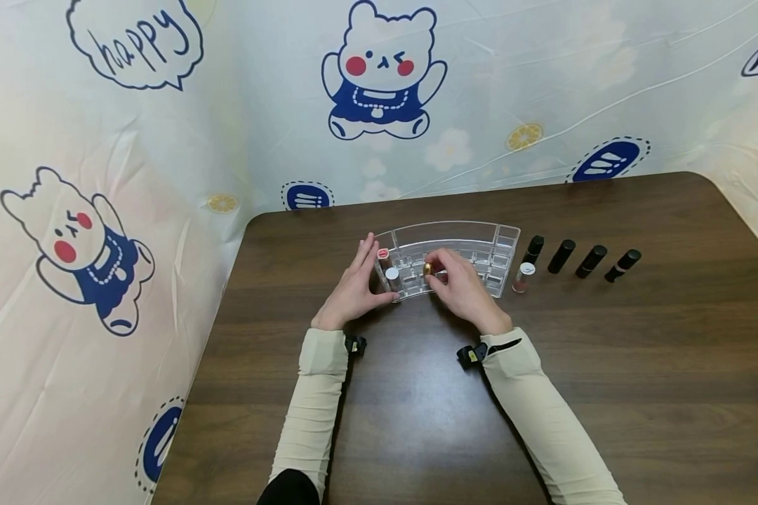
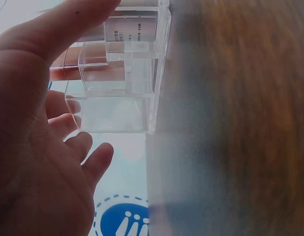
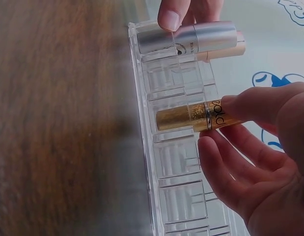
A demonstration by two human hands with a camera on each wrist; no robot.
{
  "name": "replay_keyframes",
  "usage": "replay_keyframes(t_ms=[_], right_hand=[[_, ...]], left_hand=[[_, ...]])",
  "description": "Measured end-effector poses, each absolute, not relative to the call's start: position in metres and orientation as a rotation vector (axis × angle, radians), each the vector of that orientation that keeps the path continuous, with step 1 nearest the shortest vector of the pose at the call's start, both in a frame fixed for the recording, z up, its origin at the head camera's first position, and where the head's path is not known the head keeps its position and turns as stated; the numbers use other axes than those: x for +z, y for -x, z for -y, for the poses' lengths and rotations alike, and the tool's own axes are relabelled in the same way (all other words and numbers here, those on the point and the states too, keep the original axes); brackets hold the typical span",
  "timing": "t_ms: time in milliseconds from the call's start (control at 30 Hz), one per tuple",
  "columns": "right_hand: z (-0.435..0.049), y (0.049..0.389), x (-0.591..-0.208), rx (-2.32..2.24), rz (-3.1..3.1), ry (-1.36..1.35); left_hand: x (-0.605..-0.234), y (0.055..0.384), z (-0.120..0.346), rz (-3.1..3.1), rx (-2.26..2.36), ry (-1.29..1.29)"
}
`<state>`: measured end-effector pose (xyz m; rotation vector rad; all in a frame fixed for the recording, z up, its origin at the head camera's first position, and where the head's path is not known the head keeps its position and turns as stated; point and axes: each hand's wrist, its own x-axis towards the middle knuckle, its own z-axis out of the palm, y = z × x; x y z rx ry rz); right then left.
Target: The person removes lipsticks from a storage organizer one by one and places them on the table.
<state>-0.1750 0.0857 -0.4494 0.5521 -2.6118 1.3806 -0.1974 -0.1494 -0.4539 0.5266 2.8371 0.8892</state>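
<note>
Right hand (image 1: 469, 291), nearer: pinched gold tube (image 3: 177, 118) | tube: stood upright — clear organizer's (image 1: 506, 258) front row, left of middle | left hand (image 1: 352, 289): straight-fingered, at organizer's left end

The brown wooden desk (image 1: 606, 393) was under the left grip (image 1: 352, 286) and the right grip (image 1: 461, 284). Past both grips hung a pale cloth (image 1: 265, 105) with pictures on it. A winking bear (image 1: 379, 102) in blue was straight past them. A second bear (image 1: 104, 270) tipped over, well left of the left grip. A "happy" bubble (image 1: 135, 52) was farther off that way. A yellow fruit slice (image 1: 524, 137) was far past the right grip.
</note>
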Motion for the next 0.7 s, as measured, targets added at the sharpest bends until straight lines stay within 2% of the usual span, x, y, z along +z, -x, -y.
replay_keyframes(t_ms=[700], right_hand=[[-0.0866,0.1726,-0.4448,1.399,2.531,-0.574]], left_hand=[[-0.4527,0.1964,0.1486,-2.841,0.878,-0.53]])
